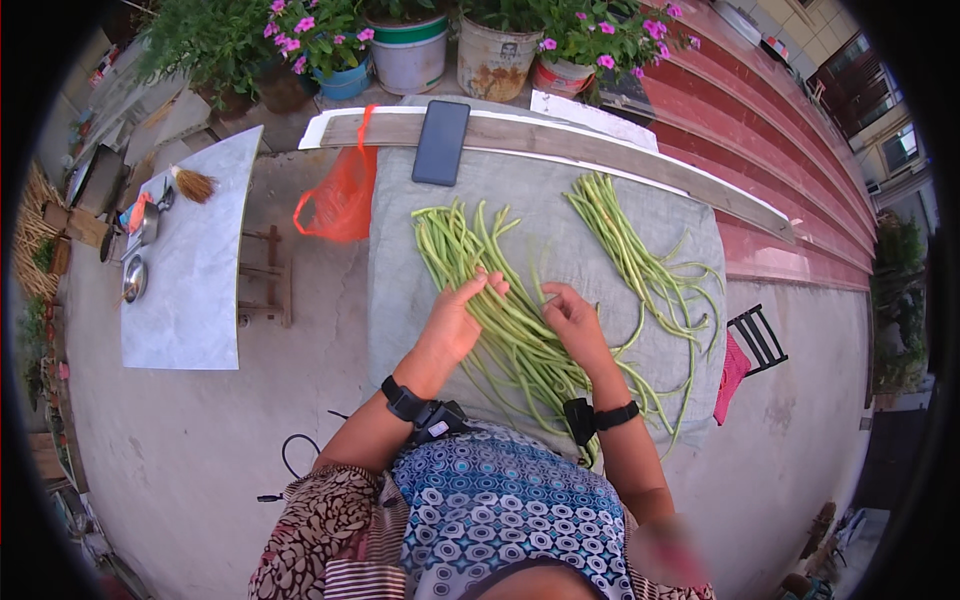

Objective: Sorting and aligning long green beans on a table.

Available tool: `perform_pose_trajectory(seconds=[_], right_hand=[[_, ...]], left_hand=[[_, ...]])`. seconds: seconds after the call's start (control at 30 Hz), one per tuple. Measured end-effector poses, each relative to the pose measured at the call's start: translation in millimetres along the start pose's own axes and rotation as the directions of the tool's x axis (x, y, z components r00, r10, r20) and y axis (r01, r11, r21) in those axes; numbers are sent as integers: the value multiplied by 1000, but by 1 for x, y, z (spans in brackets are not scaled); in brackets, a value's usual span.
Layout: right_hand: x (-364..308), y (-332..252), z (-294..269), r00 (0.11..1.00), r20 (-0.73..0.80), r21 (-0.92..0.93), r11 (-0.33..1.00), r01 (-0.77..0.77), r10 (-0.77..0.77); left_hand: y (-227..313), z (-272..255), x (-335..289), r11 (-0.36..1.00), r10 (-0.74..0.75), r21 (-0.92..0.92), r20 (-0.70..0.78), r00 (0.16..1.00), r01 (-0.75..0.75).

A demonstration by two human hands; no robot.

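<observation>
A thick bunch of long green beans (510, 335) lies slanting over a grey cloth-covered table (400, 300) in front of me. My left hand (462, 315) is closed around the bunch, with the thumb and fingertips over the upper stems. Just to the right, my right hand (575, 318) has its thumb and fingers pinched together. A pale, motion-blurred bean stands up from its fingertips. The lower ends of the bunch run under my right wrist. A second, smaller bunch of long beans (625, 240) lies to the right, its loose ends curling toward the table's right side.
A dark phone (441, 143) rests at the table's far edge by a long wooden board (560, 150). An orange plastic bag (345, 195) hangs at the far left corner. Leftward stands a white-topped table (195, 270) with metal bowls and a brush. Potted flowers, red steps and a folding stool (758, 338) surround me.
</observation>
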State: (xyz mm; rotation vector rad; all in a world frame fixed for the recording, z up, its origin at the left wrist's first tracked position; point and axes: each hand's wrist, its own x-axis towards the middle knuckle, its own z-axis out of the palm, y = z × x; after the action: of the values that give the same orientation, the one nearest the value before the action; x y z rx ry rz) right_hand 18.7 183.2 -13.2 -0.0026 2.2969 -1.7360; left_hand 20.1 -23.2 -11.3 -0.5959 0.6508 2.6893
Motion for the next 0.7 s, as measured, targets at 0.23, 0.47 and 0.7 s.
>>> perform_pose_trajectory(seconds=[0.23,0.47,0.7], right_hand=[[-27,-23,2,959,105,-262,923,282,-263],[-25,-24,1,958,149,-254,926,278,-246],[26,-9,17,978,-123,-383,917,108,-166]], left_hand=[[1,5,2,997,23,67,63,998,-28],[-1,7,-3,997,35,73,34,999,-37],[-3,7,-4,983,107,143,33,994,-110]])
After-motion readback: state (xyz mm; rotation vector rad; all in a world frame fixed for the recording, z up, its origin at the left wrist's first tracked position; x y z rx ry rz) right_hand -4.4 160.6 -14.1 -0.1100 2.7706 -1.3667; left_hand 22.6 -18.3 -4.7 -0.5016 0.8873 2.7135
